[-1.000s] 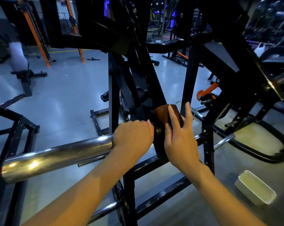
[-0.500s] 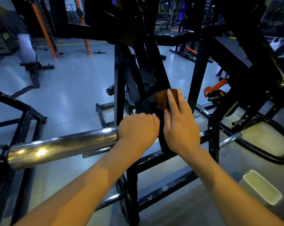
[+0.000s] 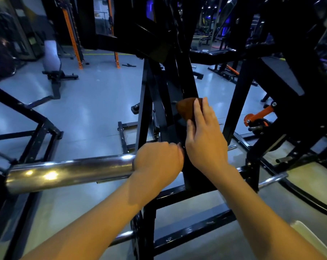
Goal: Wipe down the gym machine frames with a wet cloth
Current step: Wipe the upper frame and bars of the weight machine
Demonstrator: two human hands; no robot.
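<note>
A brown cloth (image 3: 186, 109) is pressed against a black frame bar (image 3: 189, 87) by the right hand (image 3: 205, 139), with the fingers laid nearly straight over the cloth and the thumb tucked at its lower edge; whether the thumb actually pinches the cloth cannot be told. The left hand (image 3: 157, 162) is closed in a fist round the inner end of a chrome sleeve (image 3: 70, 172), just beside the right wrist, and appears to be used as a brace. From the grip outward, the bar is seen to run steeply up and away, leaning slightly left toward the dark upper structure, and down behind the hands toward the low cross-members. Its long axis is therefore close to upright, and the unwiped length above lies directly over the cloth, so a stroke along the bar, upward, is judged to be the natural one; the right hand is the nearer and is already placed for it. The cloth is bunched into a rounded, rust-brown wad, partly hidden under the fingers; wetness cannot be judged. The frame is matte black, with little detail visible in the dim light. A pale tray (image 3: 309, 239) is cut off at the lower right edge.
</note>
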